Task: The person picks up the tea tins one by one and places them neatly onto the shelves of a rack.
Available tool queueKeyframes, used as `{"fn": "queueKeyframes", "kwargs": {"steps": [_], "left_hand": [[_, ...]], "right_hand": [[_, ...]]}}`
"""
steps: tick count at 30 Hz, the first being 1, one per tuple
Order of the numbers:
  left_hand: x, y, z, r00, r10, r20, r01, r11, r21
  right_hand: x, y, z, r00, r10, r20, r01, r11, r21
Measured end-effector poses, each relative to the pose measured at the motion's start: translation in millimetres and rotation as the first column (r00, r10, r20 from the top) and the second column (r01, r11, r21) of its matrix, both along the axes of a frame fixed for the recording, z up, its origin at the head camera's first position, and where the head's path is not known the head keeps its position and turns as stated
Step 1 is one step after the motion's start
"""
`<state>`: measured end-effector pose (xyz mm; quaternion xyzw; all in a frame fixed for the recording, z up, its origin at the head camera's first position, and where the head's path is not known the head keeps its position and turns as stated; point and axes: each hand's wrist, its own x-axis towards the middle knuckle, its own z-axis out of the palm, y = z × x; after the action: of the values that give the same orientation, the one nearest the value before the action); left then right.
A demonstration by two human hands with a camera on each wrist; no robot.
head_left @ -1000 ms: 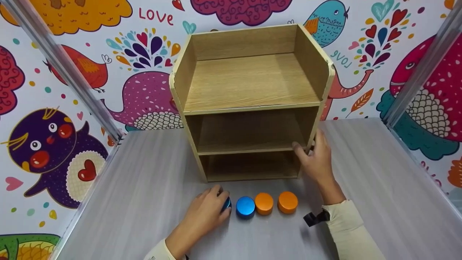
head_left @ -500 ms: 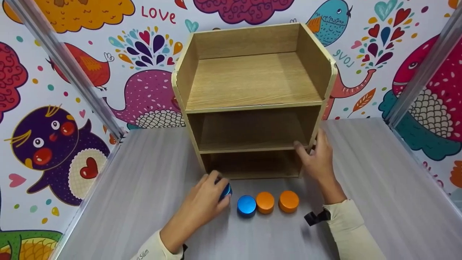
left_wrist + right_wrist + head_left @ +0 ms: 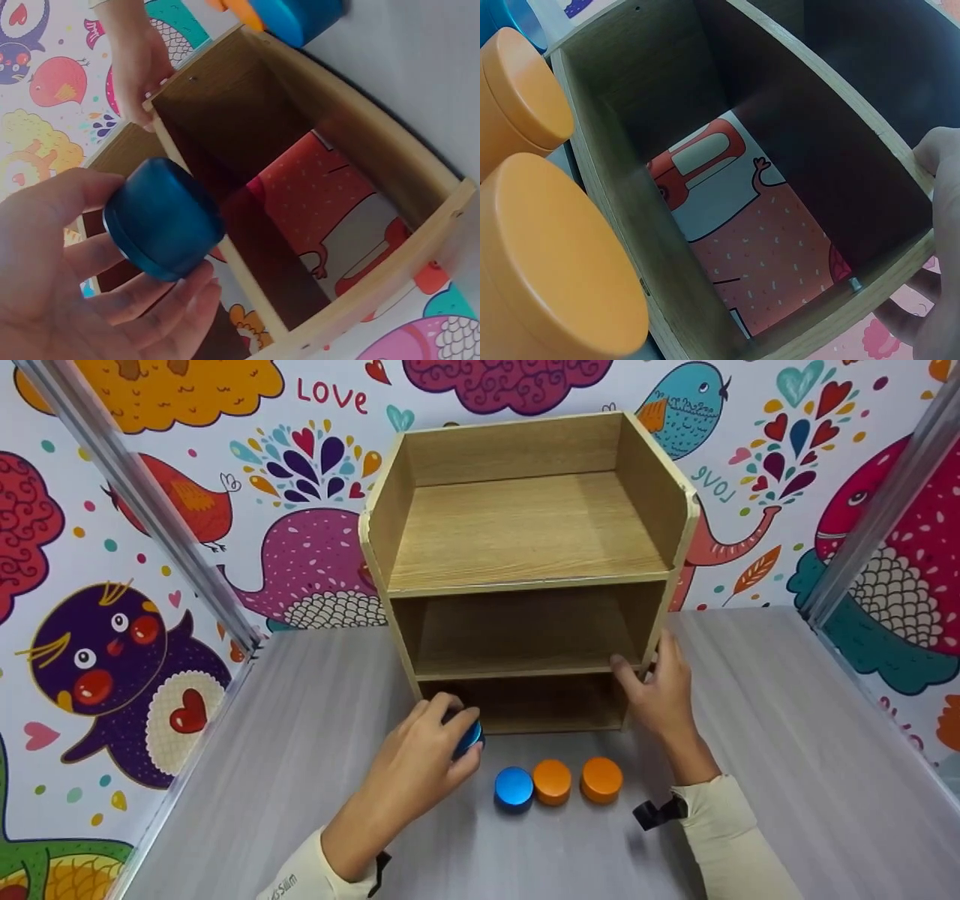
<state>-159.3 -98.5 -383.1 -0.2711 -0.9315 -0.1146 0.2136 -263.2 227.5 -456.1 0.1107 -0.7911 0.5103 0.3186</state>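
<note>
My left hand (image 3: 416,754) holds a small blue round tin (image 3: 161,221) with a lid, thumb on one side and fingers curled round the other. That tin is in front of the lower left opening of a wooden shelf unit (image 3: 529,529); my fingers partly cover it in the head view. With my right hand (image 3: 664,690) I grip the unit's right side panel, thumb at the middle board's front edge, the other fingers behind the panel. On the table in front stand a second blue tin (image 3: 514,786) and two orange tins (image 3: 552,781), (image 3: 601,780) in a row.
The shelf unit has an open top tray and two compartments below. Behind it stands a wall (image 3: 480,394) printed with cartoon animals, with metal posts (image 3: 161,529) at the corners. A grey wood-patterned table (image 3: 322,697) lies beneath everything.
My left hand has lifted the blue tin off the table from the left end of the row and moved it forward to the lower compartment. My right hand has stayed on the side panel.
</note>
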Motion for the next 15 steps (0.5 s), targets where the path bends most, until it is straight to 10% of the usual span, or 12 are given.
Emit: {"fn": "queueKeyframes", "kwargs": {"steps": [15], "left_hand": [[-5.3, 5, 33.7, 0.998, 0.012, -0.057, -0.011, 1.000, 0.012]], "right_hand": [[23.1, -15, 29.2, 0.999, 0.015, 0.040, -0.014, 1.000, -0.019]]}}
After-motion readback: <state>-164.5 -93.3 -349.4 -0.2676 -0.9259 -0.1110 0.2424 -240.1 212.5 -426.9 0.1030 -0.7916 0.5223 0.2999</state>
